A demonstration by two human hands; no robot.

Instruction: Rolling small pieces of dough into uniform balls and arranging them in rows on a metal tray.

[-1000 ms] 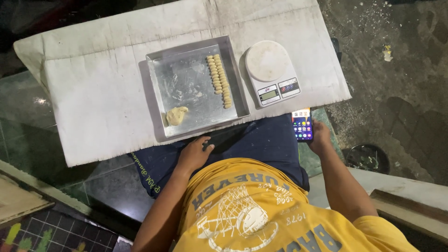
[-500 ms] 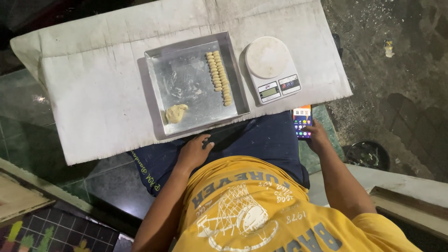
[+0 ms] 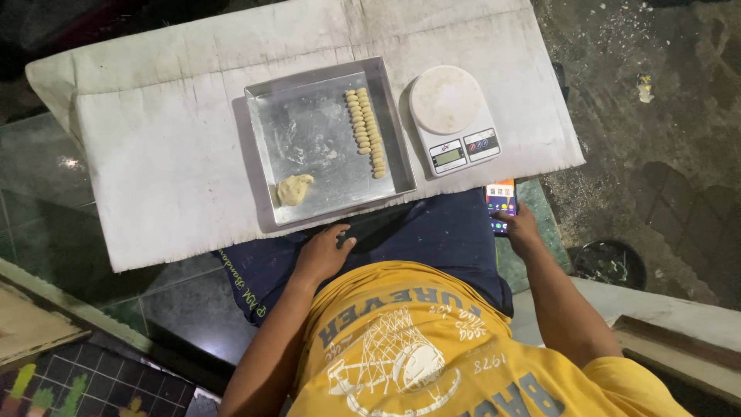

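Smartphone (image 3: 501, 206) sits just below the kitchen scale's (image 3: 452, 120) near edge, off the white cloth-covered table (image 3: 154, 139), screen lit with coloured icons; lower part is covered by the right hand (image 3: 523, 232), so the grip is hard to read. Fingers curl on the phone's lower end, thumb side not visible. Left hand (image 3: 323, 253) rests palm down on the dark blue lap, fingers loosely spread, holding nothing, just below the metal baking tray (image 3: 324, 139). Tray sits left of the scale, touching or nearly so. Inside the tray: a double row of small dough pieces (image 3: 366, 130) on the side nearest the scale, a dough lump (image 3: 294, 188) at the far near corner. Scale is white, round platter, small grey display, detail too small to make out.
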